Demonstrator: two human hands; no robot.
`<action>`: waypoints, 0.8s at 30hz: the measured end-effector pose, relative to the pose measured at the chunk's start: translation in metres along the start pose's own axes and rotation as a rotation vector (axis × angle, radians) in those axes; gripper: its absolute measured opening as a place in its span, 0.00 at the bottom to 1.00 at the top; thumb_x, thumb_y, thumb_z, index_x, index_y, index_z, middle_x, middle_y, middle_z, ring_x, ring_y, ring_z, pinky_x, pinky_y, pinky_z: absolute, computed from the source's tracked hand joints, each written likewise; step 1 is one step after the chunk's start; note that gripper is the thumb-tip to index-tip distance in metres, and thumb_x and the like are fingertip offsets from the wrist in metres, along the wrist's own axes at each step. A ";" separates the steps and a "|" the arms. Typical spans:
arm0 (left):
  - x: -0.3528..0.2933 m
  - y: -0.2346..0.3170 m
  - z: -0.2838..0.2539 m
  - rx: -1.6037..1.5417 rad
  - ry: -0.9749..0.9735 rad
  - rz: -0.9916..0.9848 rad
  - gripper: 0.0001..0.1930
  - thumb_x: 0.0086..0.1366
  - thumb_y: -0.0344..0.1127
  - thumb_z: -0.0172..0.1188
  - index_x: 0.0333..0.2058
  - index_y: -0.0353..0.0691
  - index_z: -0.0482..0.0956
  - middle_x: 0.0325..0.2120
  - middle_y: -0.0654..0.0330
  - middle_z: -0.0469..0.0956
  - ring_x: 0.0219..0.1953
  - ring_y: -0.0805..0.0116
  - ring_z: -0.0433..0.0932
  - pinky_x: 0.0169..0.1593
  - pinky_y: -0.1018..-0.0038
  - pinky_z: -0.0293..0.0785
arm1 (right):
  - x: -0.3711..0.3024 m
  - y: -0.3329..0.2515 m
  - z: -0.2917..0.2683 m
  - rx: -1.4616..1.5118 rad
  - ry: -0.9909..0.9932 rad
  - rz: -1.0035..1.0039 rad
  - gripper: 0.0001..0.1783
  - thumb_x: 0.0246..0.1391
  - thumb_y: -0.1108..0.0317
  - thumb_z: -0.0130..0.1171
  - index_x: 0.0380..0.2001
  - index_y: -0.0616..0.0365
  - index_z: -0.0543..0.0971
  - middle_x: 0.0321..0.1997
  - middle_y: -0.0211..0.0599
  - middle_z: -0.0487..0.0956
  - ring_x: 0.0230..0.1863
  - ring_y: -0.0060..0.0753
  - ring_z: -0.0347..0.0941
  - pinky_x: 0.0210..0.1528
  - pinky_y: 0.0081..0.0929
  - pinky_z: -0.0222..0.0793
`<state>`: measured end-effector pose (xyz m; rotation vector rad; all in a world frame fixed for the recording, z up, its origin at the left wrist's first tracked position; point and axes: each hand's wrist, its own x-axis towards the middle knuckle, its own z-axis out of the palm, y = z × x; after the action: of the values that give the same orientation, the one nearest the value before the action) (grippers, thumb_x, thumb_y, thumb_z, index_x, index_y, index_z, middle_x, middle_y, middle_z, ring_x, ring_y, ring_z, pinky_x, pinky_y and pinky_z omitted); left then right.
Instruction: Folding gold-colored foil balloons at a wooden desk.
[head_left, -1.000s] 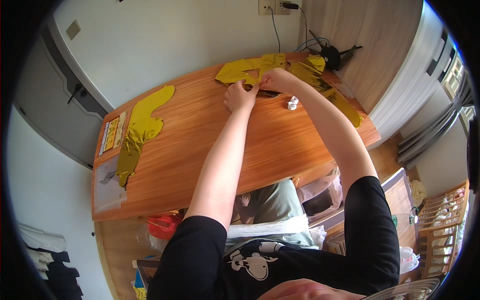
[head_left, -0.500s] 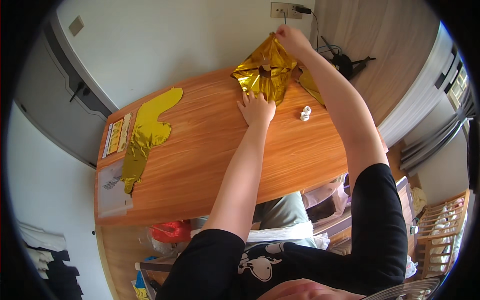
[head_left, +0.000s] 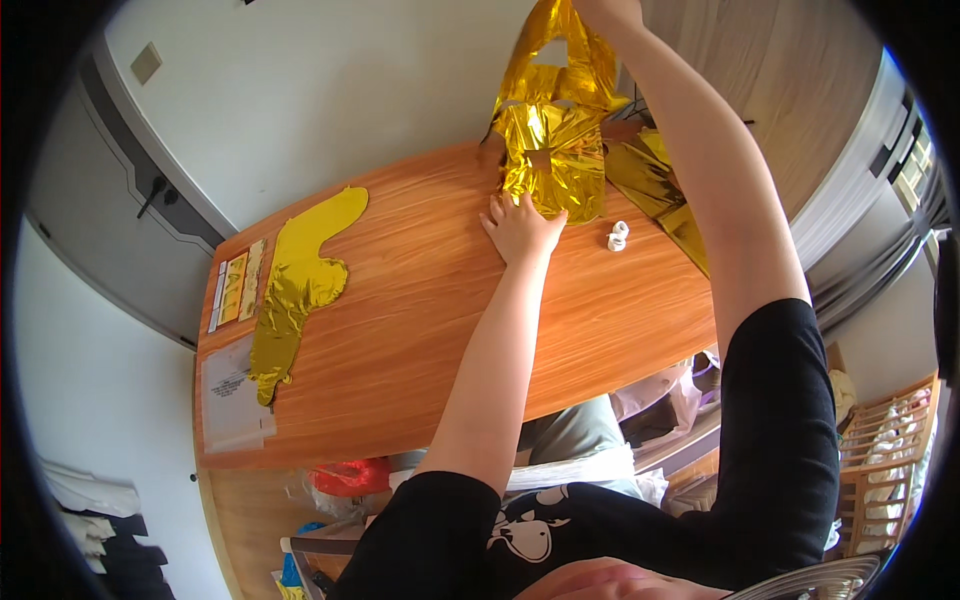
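A flat, crinkled gold foil balloon (head_left: pixel 575 185) with cut-out openings stretches up from the far side of the table. Its upper part is lifted off the tabletop by my right hand (head_left: pixel 612 14), whose fingers look closed on the top end, partly cut off by the picture's edge. My left hand (head_left: pixel 527 232) lies with fingers spread at the balloon's lower edge, fingertips on the foil. Another gold foil sheet (head_left: pixel 650 180) lies just right of it, partly behind my right forearm. Small white rolls (head_left: pixel 618 237) rest near my left hand's right side.
On the table's (head_left: pixel 420 300) left part lies a second flat gold foil balloon (head_left: pixel 300 260), curved in outline. Beside it are a card with yellow pictures (head_left: pixel 235 290) and a clear plastic sleeve (head_left: pixel 225 410). A white wall (head_left: pixel 380 80) rises behind the table.
My right hand has risen, pulling the balloon's upper part higher and unfolding it, so more openings show. My left hand stays at the lower edge. The foil on the right shows more widely.
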<state>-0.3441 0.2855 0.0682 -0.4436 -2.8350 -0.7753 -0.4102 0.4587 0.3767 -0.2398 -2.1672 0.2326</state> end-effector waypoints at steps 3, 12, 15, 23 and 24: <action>-0.003 0.000 -0.001 -0.010 0.015 0.001 0.45 0.58 0.69 0.64 0.66 0.46 0.71 0.72 0.51 0.62 0.76 0.48 0.53 0.76 0.42 0.43 | 0.010 -0.001 -0.019 -0.058 -0.027 -0.016 0.21 0.67 0.50 0.55 0.45 0.58 0.81 0.47 0.52 0.83 0.52 0.59 0.79 0.51 0.52 0.74; -0.004 0.006 -0.007 0.010 0.005 -0.010 0.46 0.57 0.70 0.65 0.66 0.45 0.71 0.70 0.51 0.64 0.74 0.51 0.57 0.76 0.45 0.45 | 0.037 0.003 -0.068 -0.204 -0.075 -0.166 0.21 0.69 0.50 0.53 0.45 0.57 0.82 0.49 0.51 0.83 0.53 0.58 0.79 0.52 0.50 0.74; -0.006 0.002 -0.007 0.022 0.058 -0.018 0.47 0.56 0.71 0.65 0.66 0.45 0.71 0.69 0.52 0.66 0.73 0.52 0.58 0.75 0.45 0.47 | 0.038 -0.004 -0.075 -0.191 -0.114 -0.085 0.21 0.68 0.51 0.53 0.45 0.57 0.83 0.50 0.51 0.83 0.54 0.58 0.78 0.53 0.50 0.74; -0.006 0.012 -0.004 0.040 0.030 0.002 0.48 0.55 0.73 0.64 0.65 0.43 0.71 0.67 0.52 0.68 0.73 0.52 0.59 0.75 0.45 0.47 | 0.064 0.071 -0.083 0.147 -0.157 -0.171 0.19 0.67 0.53 0.54 0.43 0.57 0.82 0.50 0.53 0.83 0.53 0.59 0.79 0.54 0.51 0.74; -0.005 0.015 -0.003 0.037 0.032 0.006 0.48 0.55 0.73 0.64 0.65 0.43 0.71 0.67 0.52 0.68 0.73 0.52 0.59 0.75 0.45 0.47 | 0.068 0.081 -0.091 0.505 -0.331 -0.278 0.19 0.67 0.53 0.54 0.43 0.57 0.82 0.49 0.53 0.84 0.53 0.59 0.79 0.54 0.51 0.75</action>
<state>-0.3342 0.2948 0.0768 -0.4306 -2.8121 -0.7209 -0.3668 0.5614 0.4605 0.4108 -2.3456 0.6833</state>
